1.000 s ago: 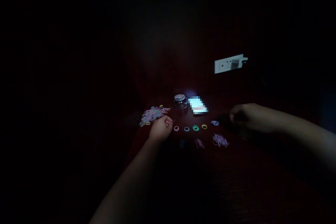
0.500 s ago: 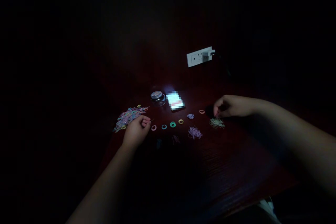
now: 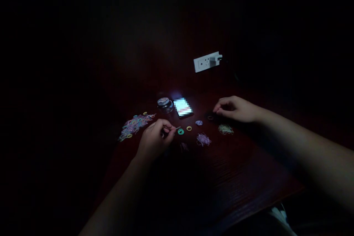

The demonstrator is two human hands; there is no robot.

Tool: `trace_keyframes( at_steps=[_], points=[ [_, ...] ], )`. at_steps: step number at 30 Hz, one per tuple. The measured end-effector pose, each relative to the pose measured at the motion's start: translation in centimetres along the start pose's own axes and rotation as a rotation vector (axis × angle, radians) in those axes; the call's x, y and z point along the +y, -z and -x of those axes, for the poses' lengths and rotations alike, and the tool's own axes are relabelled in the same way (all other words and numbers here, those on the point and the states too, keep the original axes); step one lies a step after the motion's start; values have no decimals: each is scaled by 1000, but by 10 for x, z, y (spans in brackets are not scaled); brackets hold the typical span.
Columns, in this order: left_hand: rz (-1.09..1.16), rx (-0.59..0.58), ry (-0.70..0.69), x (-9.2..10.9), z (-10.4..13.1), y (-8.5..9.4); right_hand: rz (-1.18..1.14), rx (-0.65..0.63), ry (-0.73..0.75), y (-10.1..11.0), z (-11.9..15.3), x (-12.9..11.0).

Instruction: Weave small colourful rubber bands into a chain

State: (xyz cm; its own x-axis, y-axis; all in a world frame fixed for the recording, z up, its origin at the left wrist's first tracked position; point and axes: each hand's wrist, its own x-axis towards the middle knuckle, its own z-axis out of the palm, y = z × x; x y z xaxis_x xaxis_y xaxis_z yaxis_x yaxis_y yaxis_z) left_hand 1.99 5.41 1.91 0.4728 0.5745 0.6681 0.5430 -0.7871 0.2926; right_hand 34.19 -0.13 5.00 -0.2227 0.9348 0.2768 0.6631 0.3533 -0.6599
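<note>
Pinched in my left hand (image 3: 159,136) is a thin pale band, its end sticking out toward a green ring (image 3: 180,131). A yellow ring (image 3: 189,128) and a purple banded ring (image 3: 198,122) lie farther right. My right hand (image 3: 231,108) has thumb and fingertips together above a shaded ring (image 3: 210,117); whatever they may hold is too small to make out. Below that hand lies a pile of yellowish bands (image 3: 226,129). A purple pile (image 3: 204,139) sits nearer the middle, beside a faint pinkish pile (image 3: 184,147). The large mixed pile of bands (image 3: 135,125) is at the left.
A lidded clear jar (image 3: 165,105) stands behind the rings, beside a lit phone (image 3: 183,107) with a blurred screen. On the back wall is a white socket strip (image 3: 207,62) with a plug. The dark table (image 3: 249,188) ends at the lower right.
My left hand has moved right from beside the mixed pile, carrying the thin band over the left rings. My right hand has shifted left, from the yellowish pile to the shaded ring.
</note>
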Motion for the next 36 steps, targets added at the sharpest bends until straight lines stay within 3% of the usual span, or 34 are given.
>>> trace_keyframes(
  at_steps=[5,9,12,20,36],
  points=[
    [51,11,-37,15,-1,-1,138,46,278,-50,-2,-59],
    [45,34,-77,25,-3,0,234,96,296,-76,-10,-83],
    [47,17,-90,30,-4,1,173,137,312,-81,-14,-76],
    [5,-33,-96,36,-7,1,82,101,336,-76,-13,-48],
    [36,-58,-59,31,-7,-1,-124,94,193,-81,-8,-46]
  ],
)
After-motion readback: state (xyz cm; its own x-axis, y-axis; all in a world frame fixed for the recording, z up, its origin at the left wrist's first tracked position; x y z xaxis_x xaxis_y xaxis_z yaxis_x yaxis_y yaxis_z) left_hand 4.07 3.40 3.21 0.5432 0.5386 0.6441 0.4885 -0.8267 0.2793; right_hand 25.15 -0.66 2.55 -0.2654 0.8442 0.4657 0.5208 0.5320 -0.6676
